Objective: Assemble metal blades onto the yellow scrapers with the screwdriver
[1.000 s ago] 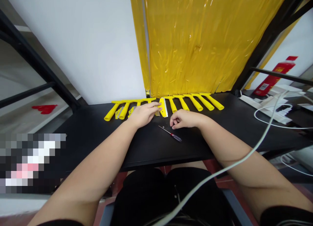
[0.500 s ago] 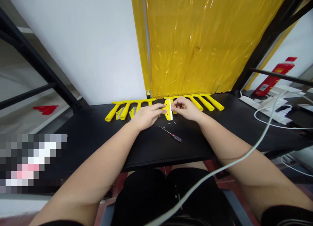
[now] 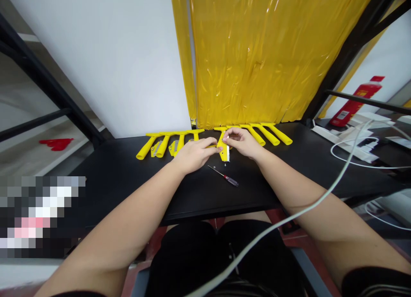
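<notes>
My left hand (image 3: pixel 196 153) is closed, its thumb and fingers on the left side of a yellow scraper plate (image 3: pixel 223 153) with a bright metal blade (image 3: pixel 227 153) along its right edge. My right hand (image 3: pixel 241 142) pinches thumb and forefinger together at the plate's upper right. Something tiny may be between those fingertips; I cannot make it out. A small screw (image 3: pixel 225 164) lies just below the plate, and another tiny metal part (image 3: pixel 214 167) lies to its left. Nearer me on the table rests a screwdriver (image 3: pixel 230 180) with a dark clear handle.
Yellow scraper handles (image 3: pixel 163 146) with plates stand in a row at the back left; several more handles (image 3: pixel 271 135) line the back right. A pale cable (image 3: pixel 276 223) hangs across the front. A red bottle (image 3: pixel 356 101) and white items (image 3: pixel 340 143) are at right.
The yellow plate has turned slightly and shifted a little right. My right fingers have moved from the blade's side to the plate's upper part. Fewer loose screws show below it.
</notes>
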{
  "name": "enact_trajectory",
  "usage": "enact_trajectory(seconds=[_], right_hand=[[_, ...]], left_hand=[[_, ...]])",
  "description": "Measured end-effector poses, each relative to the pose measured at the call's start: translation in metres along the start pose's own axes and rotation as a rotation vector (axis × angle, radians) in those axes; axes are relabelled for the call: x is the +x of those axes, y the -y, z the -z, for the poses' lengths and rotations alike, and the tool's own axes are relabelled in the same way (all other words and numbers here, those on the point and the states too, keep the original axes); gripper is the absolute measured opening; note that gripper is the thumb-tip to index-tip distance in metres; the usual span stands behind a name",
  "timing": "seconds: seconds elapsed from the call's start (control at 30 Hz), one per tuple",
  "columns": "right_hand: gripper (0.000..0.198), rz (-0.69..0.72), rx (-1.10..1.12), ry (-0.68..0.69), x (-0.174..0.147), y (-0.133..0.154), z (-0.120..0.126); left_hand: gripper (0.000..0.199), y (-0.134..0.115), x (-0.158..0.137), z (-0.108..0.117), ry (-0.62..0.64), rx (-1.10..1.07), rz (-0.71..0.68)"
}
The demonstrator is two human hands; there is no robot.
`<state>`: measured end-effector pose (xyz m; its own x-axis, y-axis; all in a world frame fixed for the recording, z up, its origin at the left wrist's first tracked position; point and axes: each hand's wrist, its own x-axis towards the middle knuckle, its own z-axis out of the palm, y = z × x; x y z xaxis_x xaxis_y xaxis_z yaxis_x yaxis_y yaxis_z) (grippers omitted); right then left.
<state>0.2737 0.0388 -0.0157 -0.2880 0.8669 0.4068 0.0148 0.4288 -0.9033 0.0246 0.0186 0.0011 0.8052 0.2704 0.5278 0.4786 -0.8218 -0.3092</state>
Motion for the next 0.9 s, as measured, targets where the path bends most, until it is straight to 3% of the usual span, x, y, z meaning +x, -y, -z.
enact_trajectory(seconds=[0.3,0.4,0.47,0.57,0.63,0.7,0.8,0.9], right_hand=[[0.060,-0.125,0.187,-0.108,0.001,-0.006,-0.014],[0.053,-0.126,0.070,-0.174,0.003,-0.007,-0.008],[0.039,-0.096,-0.131,-0.168,0.001,-0.004,0.000],[0.023,-0.050,-0.429,0.107,-0.006,0.005,0.007],[0.020,-0.020,-0.506,0.352,-0.012,0.011,0.003],[0.017,0.036,-0.562,0.500,-0.016,0.014,-0.008],[0.017,0.142,-0.728,0.577,-0.018,0.016,-0.027],[0.014,0.191,-0.856,0.559,-0.019,0.017,-0.037]], left_hand=[[0.034,-0.005,0.002,-0.001,0.038,0.021,0.026],[0.033,0.000,0.000,-0.001,0.052,-0.029,0.098],[0.033,0.006,-0.003,-0.001,0.071,-0.052,0.163],[0.036,0.016,-0.009,-0.003,0.107,-0.084,0.232],[0.037,0.021,-0.011,-0.005,0.117,-0.100,0.266],[0.038,0.024,-0.012,-0.007,0.120,-0.103,0.303],[0.038,0.024,-0.012,-0.008,0.130,-0.093,0.337],[0.039,0.024,-0.012,-0.010,0.132,-0.092,0.329]])
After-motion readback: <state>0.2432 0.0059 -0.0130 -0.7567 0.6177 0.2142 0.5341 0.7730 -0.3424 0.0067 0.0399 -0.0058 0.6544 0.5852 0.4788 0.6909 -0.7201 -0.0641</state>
